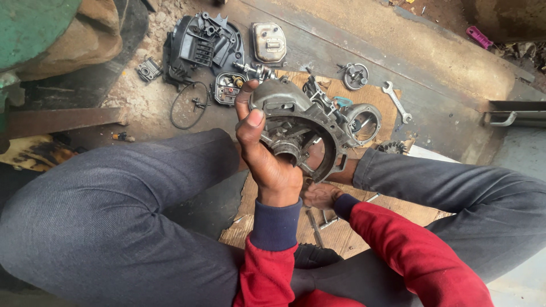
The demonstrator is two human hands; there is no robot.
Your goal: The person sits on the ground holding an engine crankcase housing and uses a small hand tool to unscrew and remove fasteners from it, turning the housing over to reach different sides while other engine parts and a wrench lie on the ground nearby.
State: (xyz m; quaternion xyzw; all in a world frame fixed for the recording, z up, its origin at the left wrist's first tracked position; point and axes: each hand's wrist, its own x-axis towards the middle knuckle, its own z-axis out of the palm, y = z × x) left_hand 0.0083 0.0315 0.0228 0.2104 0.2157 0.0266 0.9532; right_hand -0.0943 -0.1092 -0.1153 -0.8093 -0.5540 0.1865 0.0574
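My left hand [266, 149] grips the grey, greasy cast-metal engine casing [307, 128] by its round rim, above the worn wooden board [375, 207]. My right hand [319, 195] sits beneath the casing; grip unclear.

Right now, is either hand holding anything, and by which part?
The left hand grips the grey metal engine casing by its left rim, thumb over the edge. The right hand is below the casing; its hold cannot be told.
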